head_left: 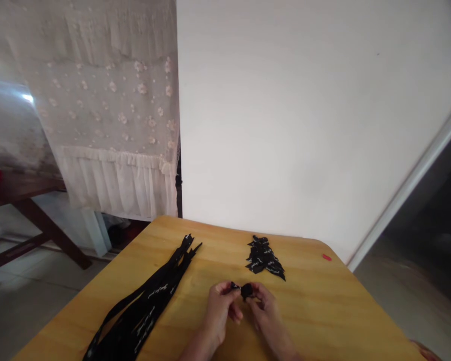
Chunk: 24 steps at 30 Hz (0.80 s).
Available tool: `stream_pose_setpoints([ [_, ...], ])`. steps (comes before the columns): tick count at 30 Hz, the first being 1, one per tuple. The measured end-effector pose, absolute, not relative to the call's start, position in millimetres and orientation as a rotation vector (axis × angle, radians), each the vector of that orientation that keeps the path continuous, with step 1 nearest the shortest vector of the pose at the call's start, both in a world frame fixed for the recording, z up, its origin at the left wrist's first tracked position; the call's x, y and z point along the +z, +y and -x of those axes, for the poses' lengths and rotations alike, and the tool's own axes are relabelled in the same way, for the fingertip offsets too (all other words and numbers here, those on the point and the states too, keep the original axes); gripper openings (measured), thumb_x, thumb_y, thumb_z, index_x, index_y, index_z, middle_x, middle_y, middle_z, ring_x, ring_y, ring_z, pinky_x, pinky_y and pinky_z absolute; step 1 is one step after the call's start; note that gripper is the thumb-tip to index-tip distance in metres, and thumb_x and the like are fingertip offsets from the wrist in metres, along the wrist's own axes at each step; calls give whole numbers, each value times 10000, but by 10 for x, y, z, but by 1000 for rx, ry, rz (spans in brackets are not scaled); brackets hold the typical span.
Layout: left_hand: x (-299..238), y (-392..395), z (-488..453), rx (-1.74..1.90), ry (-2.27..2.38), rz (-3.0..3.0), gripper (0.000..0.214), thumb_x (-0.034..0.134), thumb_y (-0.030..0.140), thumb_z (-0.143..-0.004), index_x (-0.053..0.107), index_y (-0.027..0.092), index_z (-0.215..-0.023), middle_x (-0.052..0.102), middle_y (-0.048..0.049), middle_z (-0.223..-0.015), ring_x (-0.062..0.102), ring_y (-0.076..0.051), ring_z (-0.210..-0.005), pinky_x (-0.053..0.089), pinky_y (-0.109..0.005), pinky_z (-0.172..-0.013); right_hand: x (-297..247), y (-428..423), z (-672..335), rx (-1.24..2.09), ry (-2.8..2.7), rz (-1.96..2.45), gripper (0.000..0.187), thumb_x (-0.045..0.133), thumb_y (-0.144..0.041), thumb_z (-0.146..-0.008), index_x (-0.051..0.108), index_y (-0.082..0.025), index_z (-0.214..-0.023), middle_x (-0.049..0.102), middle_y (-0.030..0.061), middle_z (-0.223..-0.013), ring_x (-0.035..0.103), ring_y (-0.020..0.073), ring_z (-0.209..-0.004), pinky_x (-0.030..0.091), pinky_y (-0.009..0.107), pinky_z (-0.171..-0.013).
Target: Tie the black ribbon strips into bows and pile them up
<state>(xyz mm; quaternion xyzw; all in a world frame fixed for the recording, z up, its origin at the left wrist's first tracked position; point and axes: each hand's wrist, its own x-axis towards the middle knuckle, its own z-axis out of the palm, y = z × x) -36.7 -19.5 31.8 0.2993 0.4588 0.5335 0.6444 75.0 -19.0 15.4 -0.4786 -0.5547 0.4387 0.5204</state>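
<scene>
The bench [315, 311] was pale yellow wood, varnished smooth, with a soft gloss and visible grain. The long ribbon strips [143, 306] looked like matt black woven cloth with white printed lettering; the short ribbon pieces [263, 256] and the small ribbon piece [247, 291] had the same finish. The sheer curtain [97, 100] was fine pale cloth with raised flowers, and the wall [285, 110] was smooth matt paint.

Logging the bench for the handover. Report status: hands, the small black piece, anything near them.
Left hand, right hand pinching small black ribbon piece. Long printed black ribbons to the left, pile of cut black strips ahead, neither touching the hands.
</scene>
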Motion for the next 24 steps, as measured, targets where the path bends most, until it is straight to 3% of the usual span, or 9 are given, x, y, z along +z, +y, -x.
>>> stream_pose_setpoints([
  [3,290,-185,380,1206,969,-553,186,639,193,-551,535,112,-681,614,-42,-617,597,-145,-502,424,-178,-369,126,-184,-760,1034,-1335,1115,149,542,-248,-635,551,-183,-769,619,49,-666,582,195,-591,453,279,-493],
  [6,261,-182,394,1197,892,-496,172,650,146,-554,566,87,-692,632,-87,-684,614,-164,-642,476,-198,-517,137,-195,-771,1071,-1371,1075,155,528,-217,-654,544,-169,-801,621,55,-681,590,196,-646,459,299,-587],
  [9,252,-181,398,1216,841,-483,131,642,121,-569,584,75,-678,628,-84,-633,604,-144,-607,483,-216,-577,162,-213,-783,1095,-1408,1047,164,531,-227,-662,548,-169,-815,627,61,-722,590,197,-685,456,294,-606],
  [13,262,-175,399,1227,858,-512,111,644,118,-567,595,74,-657,619,-72,-596,580,-120,-532,479,-213,-541,181,-197,-846,1060,-1394,1062,182,544,-258,-656,565,-168,-812,621,78,-809,572,215,-773,450,293,-624],
  [17,265,-196,408,1086,829,-636,147,643,180,-573,611,64,-657,595,-52,-538,538,-95,-459,468,-215,-487,239,-152,-956,985,-1232,1124,200,572,-325,-642,578,-166,-763,605,47,-711,557,189,-697,432,276,-617],
  [20,268,-242,416,878,762,-737,166,646,204,-562,613,58,-632,586,-49,-514,525,-87,-435,463,-219,-477,326,-165,-1005,1190,-1249,1108,227,568,-351,-663,591,-164,-790,580,21,-662,501,122,-523,398,236,-498],
  [24,288,-292,420,712,741,-824,140,631,201,-560,608,75,-617,576,-30,-484,518,-82,-415,457,-214,-469,418,-237,-992,1435,-1292,1024,234,548,-364,-693,608,-145,-748,542,3,-606,464,100,-516,359,215,-490],
])
